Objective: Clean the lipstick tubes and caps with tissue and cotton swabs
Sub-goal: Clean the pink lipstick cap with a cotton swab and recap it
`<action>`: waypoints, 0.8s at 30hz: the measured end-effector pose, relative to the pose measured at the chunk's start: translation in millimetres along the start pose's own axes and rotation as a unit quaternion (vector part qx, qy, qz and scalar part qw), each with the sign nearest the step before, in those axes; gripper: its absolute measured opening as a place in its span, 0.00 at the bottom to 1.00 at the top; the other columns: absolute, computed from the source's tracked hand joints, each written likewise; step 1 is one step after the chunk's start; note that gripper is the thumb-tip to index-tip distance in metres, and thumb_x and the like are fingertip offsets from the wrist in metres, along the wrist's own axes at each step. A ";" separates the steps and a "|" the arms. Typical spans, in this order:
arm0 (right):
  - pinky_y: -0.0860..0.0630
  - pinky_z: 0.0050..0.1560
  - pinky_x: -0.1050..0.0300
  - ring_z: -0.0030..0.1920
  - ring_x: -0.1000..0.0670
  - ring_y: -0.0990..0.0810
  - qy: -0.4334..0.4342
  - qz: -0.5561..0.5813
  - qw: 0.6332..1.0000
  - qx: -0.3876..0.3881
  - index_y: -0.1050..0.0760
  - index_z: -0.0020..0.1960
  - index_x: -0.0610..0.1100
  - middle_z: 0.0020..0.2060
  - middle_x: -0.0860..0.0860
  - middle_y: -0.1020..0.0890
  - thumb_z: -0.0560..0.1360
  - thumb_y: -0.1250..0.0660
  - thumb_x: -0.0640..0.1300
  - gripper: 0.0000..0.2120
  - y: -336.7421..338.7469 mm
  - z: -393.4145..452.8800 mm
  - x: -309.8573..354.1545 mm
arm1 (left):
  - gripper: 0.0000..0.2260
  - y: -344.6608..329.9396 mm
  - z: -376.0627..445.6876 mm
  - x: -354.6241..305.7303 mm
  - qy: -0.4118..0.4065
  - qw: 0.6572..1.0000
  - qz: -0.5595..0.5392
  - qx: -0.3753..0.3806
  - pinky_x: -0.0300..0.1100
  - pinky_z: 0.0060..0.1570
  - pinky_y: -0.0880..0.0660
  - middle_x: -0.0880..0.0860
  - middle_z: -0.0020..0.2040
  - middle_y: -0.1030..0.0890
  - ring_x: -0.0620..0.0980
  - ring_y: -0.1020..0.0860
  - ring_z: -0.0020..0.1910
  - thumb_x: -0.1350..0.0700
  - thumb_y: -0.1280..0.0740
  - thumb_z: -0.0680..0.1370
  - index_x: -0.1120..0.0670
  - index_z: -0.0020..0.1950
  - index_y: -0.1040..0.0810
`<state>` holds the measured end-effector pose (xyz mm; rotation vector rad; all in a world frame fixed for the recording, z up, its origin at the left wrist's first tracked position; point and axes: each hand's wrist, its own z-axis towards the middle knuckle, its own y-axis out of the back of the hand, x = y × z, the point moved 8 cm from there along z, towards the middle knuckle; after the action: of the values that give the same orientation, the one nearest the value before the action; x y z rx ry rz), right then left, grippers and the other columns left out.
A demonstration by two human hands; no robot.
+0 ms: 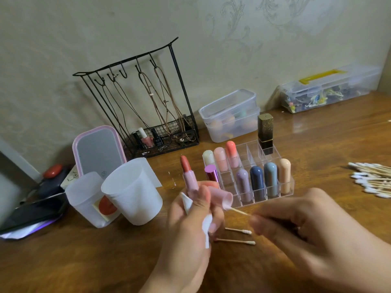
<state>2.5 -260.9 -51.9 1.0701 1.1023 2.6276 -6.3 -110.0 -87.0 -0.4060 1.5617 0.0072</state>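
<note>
Head view looks down on a brown wooden counter (84, 261) set against a pale patterned wall, with everything for the job laid within reach. Toward the back stand a black wire rack (139, 98) hung with cords and two stacked clear boxes (230, 117); nearer on the left sit two frosted white cups (131, 193). A clear acrylic organiser (281, 194) holds the capped lipsticks upright in separate cells, which keeps them sorted and stops them rolling. At the right edge lies a loose pile of cotton swabs (372, 179), apparently fresh stock, while two swabs (239, 236) lie on the counter just in front of the hands, probably spent. The left hand (190, 220) is raised with its fingers curled, gripping three things at once: the open pink lipstick tube (189, 179) held upright so the bullet touches nothing, its pink cap (222, 198) tipped with the mouth toward the right, and a folded white tissue (206, 226) tucked in the palm, ready for wiping. The right hand (296, 225) comes in from the right, palm down, thumb and fingertips pinching the end of a cotton swab (240, 212) whose far tip sits at the cap's mouth, seemingly working its inner rim.
</note>
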 end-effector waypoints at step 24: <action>0.29 0.32 0.67 0.33 0.61 0.25 0.015 -0.037 0.991 -0.130 0.21 0.45 0.54 0.35 0.61 0.22 0.76 0.37 0.53 0.06 23.6 -2.8 17.0 | 0.14 -16.5 -4.5 24.3 0.149 0.966 -0.198 0.073 0.36 0.23 0.37 0.53 0.30 0.32 0.44 0.35 0.23 0.47 0.30 0.73 0.58 0.37 0.18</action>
<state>-8.0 -274.2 -28.1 0.9196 0.7592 2.6426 -5.9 -132.7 -106.3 -0.6170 1.7373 -0.4960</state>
